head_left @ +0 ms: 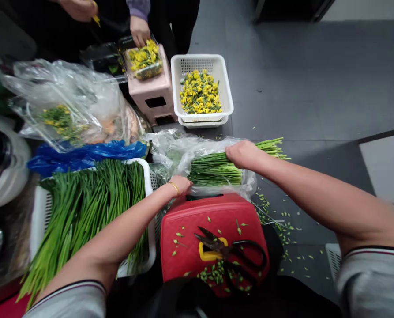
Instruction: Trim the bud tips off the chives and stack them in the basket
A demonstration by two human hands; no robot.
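My right hand (243, 153) is closed around a bunch of green flower-chive stems (269, 148), whose pale cut ends stick out to the right. More flower chives (215, 172) lie below it in a clear plastic bag (173, 143). My left hand (181, 184), with a gold bracelet at the wrist, is at the bag's near left edge; its fingers are curled on the plastic, partly hidden. Closer to me is a red stool (183, 229). Black-handled scissors (228, 251) rest on it, partly spread, among small snipped green buds (213, 274).
Left stands a white basket (147, 176) of long green chives (94, 198). Beyond are a white basket (228, 97) of yellow flowers and a pink stool (150, 90). Another person's hand (140, 32) touches a clear box (147, 70) of yellow flowers. Buds litter the floor (286, 229).
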